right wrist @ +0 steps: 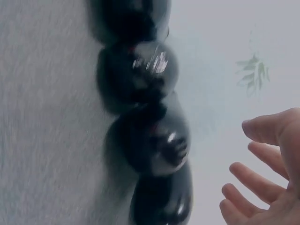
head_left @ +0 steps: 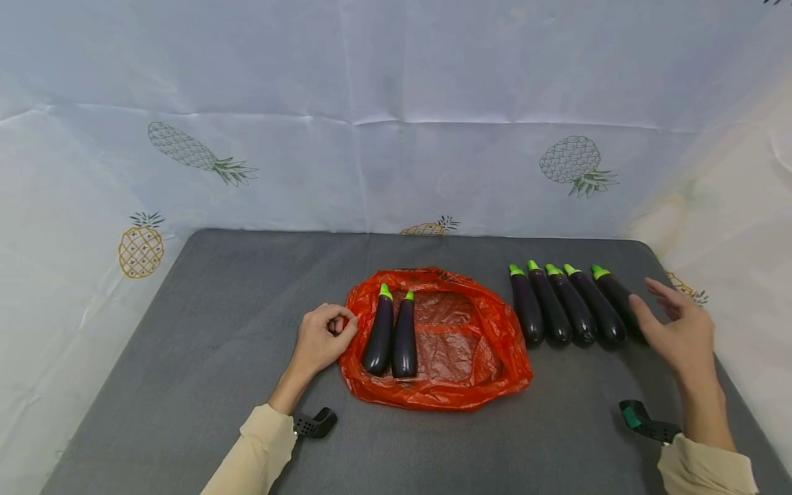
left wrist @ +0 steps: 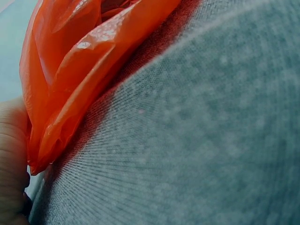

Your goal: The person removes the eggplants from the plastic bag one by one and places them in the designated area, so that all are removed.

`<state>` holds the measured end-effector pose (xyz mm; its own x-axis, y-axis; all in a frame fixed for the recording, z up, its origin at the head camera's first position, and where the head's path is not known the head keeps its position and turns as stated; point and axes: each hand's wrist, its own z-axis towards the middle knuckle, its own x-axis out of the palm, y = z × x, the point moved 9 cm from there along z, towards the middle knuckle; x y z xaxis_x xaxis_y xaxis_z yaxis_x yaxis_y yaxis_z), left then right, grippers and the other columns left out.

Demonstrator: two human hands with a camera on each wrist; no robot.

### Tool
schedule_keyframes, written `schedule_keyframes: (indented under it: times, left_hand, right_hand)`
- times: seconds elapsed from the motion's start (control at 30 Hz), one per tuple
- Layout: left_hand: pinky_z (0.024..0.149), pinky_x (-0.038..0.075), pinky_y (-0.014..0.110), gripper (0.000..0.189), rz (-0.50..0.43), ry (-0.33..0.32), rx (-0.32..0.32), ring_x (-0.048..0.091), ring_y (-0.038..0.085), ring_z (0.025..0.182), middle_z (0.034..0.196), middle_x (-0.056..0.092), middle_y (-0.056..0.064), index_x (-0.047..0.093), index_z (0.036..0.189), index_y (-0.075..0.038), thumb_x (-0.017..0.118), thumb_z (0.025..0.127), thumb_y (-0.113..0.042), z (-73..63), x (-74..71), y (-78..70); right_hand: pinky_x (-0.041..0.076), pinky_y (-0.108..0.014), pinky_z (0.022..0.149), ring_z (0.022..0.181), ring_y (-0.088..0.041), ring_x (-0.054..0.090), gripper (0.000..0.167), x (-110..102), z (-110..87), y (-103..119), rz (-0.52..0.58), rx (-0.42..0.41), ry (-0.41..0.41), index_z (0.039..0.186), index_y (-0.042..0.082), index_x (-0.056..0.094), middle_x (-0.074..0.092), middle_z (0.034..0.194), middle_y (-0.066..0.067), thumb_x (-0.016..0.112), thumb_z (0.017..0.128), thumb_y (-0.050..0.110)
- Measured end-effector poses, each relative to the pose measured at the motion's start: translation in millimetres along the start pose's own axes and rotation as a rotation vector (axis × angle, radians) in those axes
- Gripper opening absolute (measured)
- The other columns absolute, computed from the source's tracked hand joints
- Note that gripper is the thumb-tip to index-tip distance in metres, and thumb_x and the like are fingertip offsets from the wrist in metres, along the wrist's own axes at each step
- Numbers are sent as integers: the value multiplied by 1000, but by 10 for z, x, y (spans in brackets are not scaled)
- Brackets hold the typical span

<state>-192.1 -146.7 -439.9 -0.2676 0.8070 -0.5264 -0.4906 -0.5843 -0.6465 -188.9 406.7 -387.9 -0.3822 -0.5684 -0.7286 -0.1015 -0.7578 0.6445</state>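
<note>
A red plastic bag (head_left: 433, 397) lies with its mouth spread wide. Inside its left part, two eggplants (head_left: 379, 337) rest side by side, green ends pointing away. My left hand (head_left: 323, 337) pinches the bag's left edge between thumb and curled fingers; the left wrist view shows the gathered red film (left wrist: 70, 93) at the thumb. To the right of the bag, several more eggplants (head_left: 549, 306) lie in a slanted row. Beside the rightmost eggplant (head_left: 615, 295) is my right hand (head_left: 680, 337), fingers spread. In the right wrist view that hand (right wrist: 267, 173) holds nothing and stays apart from the eggplants (right wrist: 152, 136).
A dark grey table (head_left: 247, 289) carries everything. Behind and at both sides hangs a pale cloth (head_left: 383, 172) with printed pineapples. A black wrist device (head_left: 315, 423) sits at my left wrist and another device (head_left: 646, 423) at my right.
</note>
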Motion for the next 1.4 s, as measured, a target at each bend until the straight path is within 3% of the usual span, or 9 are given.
schedule_keyframes:
  times: [0.07, 0.2, 0.4, 0.57, 0.7, 0.83, 0.93, 1.27, 1.4]
  left_hand:
    - [56, 34, 20, 16, 0, -1, 2, 40, 4, 58, 58, 48, -4, 67, 73, -13, 77, 80, -3, -5, -2, 4]
    - [56, 35, 21, 16, 4, -3, 2, 40, 4, 58, 58, 48, -5, 67, 73, -13, 77, 80, -3, -14, -4, 9]
    - [56, 36, 22, 16, 2, 2, -7, 41, 4, 58, 59, 48, -4, 67, 73, -13, 78, 80, -4, -17, 0, 9]
    - [56, 36, 21, 15, 2, 8, -11, 41, 4, 58, 59, 48, -4, 67, 74, -13, 78, 81, -4, -13, 8, 6]
    - [56, 36, 21, 15, 0, 8, -11, 41, 4, 58, 59, 48, -4, 67, 74, -13, 78, 80, -4, -10, 10, 3]
    - [56, 36, 22, 16, 1, 4, -8, 40, 4, 58, 59, 48, -4, 67, 73, -13, 78, 80, -4, -11, 6, 0]
    - [56, 36, 22, 16, 2, 3, -8, 40, 4, 58, 59, 48, -4, 67, 73, -13, 78, 80, -4, -11, 3, -1]
    - [56, 36, 22, 15, 0, 3, -10, 40, 4, 58, 58, 48, -4, 67, 73, -12, 78, 80, -3, 4, -7, -11]
    - [56, 36, 22, 15, -3, 4, -9, 40, 4, 58, 58, 48, -4, 67, 73, -12, 77, 80, -3, 9, -8, -16]
  right_hand:
    - [32, -2, 102, 107, 27, 36, 50, -2, -10, 85, 14, -5, -27, 143, 6, 58, 54, 148, -27, 63, 99, 28]
    - [34, -3, 101, 102, 29, 35, 48, 52, -35, 265, 35, -45, -35, 142, 8, 60, 58, 144, -23, 65, 98, 25]
    - [35, -1, 89, 98, 28, 41, 45, 129, -119, 563, 78, -106, -46, 138, 12, 65, 60, 122, 20, 71, 95, 25]
    - [36, 1, 88, 100, 25, 45, 42, 209, -217, 839, 132, -169, -48, 134, 12, 67, 52, 112, 36, 73, 93, 20]
    - [37, 1, 89, 103, 21, 49, 42, 309, -292, 1035, 186, -214, -27, 133, 8, 68, 61, 118, 24, 75, 91, 14]
    - [38, 1, 89, 103, 18, 52, 43, 416, -372, 1204, 217, -248, 2, 132, 6, 68, 69, 123, -10, 76, 90, 11]
    - [39, 1, 90, 104, 17, 53, 44, 484, -439, 1306, 252, -271, 27, 133, 6, 67, 69, 123, -19, 76, 89, 8]
    - [43, -1, 89, 104, 13, 55, 44, 712, -607, 1609, 302, -322, 105, 134, 6, 66, 70, 124, -19, 75, 91, 7]
    - [43, -1, 89, 104, 4, 60, 43, 831, -657, 1684, 300, -331, 137, 134, 6, 66, 71, 125, -18, 74, 92, 9]
